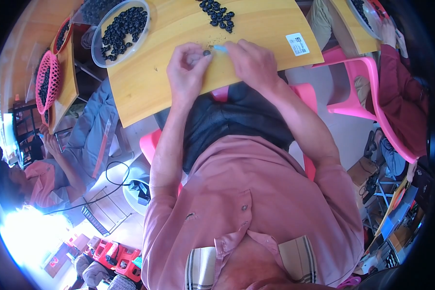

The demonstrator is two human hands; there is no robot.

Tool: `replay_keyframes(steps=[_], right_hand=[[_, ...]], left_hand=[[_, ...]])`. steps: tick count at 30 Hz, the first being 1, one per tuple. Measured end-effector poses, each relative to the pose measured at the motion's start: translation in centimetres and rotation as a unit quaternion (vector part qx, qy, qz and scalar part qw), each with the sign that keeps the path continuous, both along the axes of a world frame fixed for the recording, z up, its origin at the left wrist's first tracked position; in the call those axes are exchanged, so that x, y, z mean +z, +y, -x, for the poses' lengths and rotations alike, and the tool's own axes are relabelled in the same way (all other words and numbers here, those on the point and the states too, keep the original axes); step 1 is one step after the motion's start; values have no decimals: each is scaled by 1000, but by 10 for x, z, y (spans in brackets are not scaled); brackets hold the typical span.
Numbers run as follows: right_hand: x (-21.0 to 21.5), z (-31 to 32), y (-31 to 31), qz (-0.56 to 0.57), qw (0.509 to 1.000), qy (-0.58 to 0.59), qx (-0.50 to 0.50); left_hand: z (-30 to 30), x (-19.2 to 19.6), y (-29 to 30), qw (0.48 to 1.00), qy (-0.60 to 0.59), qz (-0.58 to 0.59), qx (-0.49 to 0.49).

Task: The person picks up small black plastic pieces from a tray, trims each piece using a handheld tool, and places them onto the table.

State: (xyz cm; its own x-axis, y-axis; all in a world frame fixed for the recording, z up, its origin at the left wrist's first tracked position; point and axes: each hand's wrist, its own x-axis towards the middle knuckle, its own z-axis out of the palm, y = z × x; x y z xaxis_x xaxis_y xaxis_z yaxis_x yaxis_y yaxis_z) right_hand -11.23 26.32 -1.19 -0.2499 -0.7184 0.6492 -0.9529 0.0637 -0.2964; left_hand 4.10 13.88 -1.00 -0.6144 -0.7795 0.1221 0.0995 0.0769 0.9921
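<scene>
My left hand [184, 70] is above the wooden table [145, 87], its thumb and fingers pinched on a small dark round part [207, 52]. Close beside it on the right, my right hand [253, 62] grips a thin light-blue tool [221, 48] whose tip points at that part. What kind of tool it is, I cannot make out. Beyond my hands lies a loose group of small black ring-like parts [220, 17]. Dark crumbs [215, 40] are scattered on the wood between that group and my fingers.
A clear round tub [96, 46] of similar black parts stands at the table's left, and a white label [297, 44] is at its right. A pink basket [47, 82] sits on another table, left. People work on both sides; a pink chair [372, 77] is at right.
</scene>
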Motion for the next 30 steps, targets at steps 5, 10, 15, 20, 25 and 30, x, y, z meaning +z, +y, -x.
replay_keyframes(steps=[5,10,15,20,25,30], right_hand=[[1,0,1,-20,1000,-7,-13],[0,1,2,-13,1000,-10,-7],[2,1,3,-21,1000,-20,-9],[3,1,4,-23,999,-32,-5],[3,1,4,-21,999,-35,-5],[4,2,4,12,999,-38,1]], left_hand=[[-2,2,3,1000,25,-11,4],[-3,2,1,1000,-2,16,-8],[-3,0,-2,998,6,67,-9],[-2,-4,-3,999,20,48,-9],[-3,-5,-3,999,44,5,-15],[-1,-3,-3,999,39,-16,-11]])
